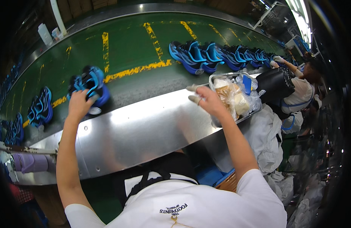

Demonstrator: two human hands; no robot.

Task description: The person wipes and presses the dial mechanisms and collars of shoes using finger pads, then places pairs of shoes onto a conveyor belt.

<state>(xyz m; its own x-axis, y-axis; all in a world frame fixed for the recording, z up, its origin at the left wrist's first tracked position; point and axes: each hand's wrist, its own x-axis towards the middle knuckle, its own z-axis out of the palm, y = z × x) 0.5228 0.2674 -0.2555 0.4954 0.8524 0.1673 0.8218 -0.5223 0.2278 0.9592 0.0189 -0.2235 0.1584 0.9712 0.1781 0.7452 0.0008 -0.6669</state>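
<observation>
My left hand (79,104) is closed on the near part of a blue and black sneaker (96,85), in a pair standing on the green belt at left. The thumb lies along one side, with the fingers partly hidden against the shoe. My right hand (206,98) hovers over the metal ledge with its fingers stretched out and nothing in them. Pale covers sit on its fingertips. Just right of it is a clear plastic bin (212,78) holding plastic bags (236,95) with white and tan contents.
A row of blue sneakers (190,57) runs along the green belt (133,49) to the right, and more sneakers (40,106) stand at left. A co-worker (297,87) sits at right. The metal ledge (145,125) lies before me; a purple container (33,162) is at lower left.
</observation>
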